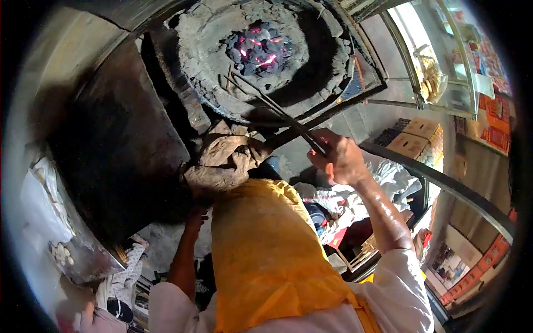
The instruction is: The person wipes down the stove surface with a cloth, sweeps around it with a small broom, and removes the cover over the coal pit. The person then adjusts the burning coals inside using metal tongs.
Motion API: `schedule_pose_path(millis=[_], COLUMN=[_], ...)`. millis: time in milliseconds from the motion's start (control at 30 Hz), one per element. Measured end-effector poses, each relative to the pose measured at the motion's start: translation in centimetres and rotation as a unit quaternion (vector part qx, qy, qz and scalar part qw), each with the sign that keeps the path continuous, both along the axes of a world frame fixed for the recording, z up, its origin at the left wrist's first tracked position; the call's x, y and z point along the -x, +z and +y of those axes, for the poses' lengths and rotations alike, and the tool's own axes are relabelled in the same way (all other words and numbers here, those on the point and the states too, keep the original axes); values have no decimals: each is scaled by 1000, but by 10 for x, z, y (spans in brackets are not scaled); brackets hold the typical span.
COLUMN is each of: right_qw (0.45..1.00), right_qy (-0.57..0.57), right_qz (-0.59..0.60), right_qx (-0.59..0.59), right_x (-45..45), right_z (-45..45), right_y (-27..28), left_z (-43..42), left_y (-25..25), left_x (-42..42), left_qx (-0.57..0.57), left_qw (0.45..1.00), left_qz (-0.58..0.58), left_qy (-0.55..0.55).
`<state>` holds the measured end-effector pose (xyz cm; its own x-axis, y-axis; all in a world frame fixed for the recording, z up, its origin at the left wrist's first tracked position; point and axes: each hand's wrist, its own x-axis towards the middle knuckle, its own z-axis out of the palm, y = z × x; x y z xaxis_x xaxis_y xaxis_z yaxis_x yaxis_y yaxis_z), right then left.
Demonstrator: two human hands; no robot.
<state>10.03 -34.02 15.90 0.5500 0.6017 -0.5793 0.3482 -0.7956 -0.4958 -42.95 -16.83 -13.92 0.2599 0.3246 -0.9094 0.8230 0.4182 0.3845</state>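
My right hand (341, 158) is closed around the handle end of long metal tongs (281, 115). The far ends of the tongs reach over the inner lip of a round clay oven (194, 50), short of the glowing coals (258, 49) at its middle. Low on the left, my left hand (197, 217) hangs in deep shadow beside the dark worktop (119, 139), its fingers mostly hidden. A crumpled brown cloth (219, 172) lies at the oven's near edge, just above that hand and against my yellow apron (266, 250).
Cardboard boxes (413, 139) and a glass display case (455, 61) stand to the right. White plastic sacks (388, 177) and wooden sticks (363, 252) lie below my right forearm. At lower left, part of another person (91, 319) shows near a tray holding pale pieces (61, 253).
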Motion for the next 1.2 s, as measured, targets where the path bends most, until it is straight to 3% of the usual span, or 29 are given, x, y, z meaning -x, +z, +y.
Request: schedule_pose_path(millis=[33,267,333,400,433,533,567,667,733,800,867,967,1067,1100,1133,1200], right_qw=[999,983,985,998,995,996,985,934,844,830,787,776,804,770,778,847], right_qy=[23,114,108,55,43,-51,-139,-332,-483,-514,-578,-597,-578,-607,-587,-461], right_qz=[-20,-136,-132,-14,-15,-20,18,69,97,12,14,37,128,176,210,265], right_qx=[20,46,25,-30,-95,-77,-98,-109,-209,-215,-216,-201,-47,-83,-76,-15], right_x=[3,14,14,11,15,42,57,99,136,166,197,242,270,279,286,295], right_z=[7,3,3,-6,-19,-55,-72,-133,-175,-207,-245,-307,-329,-334,-335,-320], right_y=[-2,-1,2,6,6,25,33,48,44,37,23,-23,-43,-65,-84,-110], left_z=[2,10,15,22,26,39,44,49,53,52,47,24,-16,-31,-46,-64], left_y=[10,-2,-7,-4,2,8,8,-7,-13,-12,-7,-2,1,1,4,1], left_x=[-6,17,21,12,3,-1,-1,-5,-11,-23,-26,-20,-3,6,20,65], left_qx=[67,86,90,85,82,77,81,10,40,57,49,8,-64,-86,-101,-83], left_qw=[992,987,991,994,995,997,997,949,969,984,987,987,980,977,974,971], left_qz=[23,80,26,35,43,1,-5,-231,-146,-52,-18,-12,-8,-10,-12,-37], left_qy=[108,110,99,64,33,10,-8,-215,-195,-161,-153,-162,-189,-197,-204,-222])
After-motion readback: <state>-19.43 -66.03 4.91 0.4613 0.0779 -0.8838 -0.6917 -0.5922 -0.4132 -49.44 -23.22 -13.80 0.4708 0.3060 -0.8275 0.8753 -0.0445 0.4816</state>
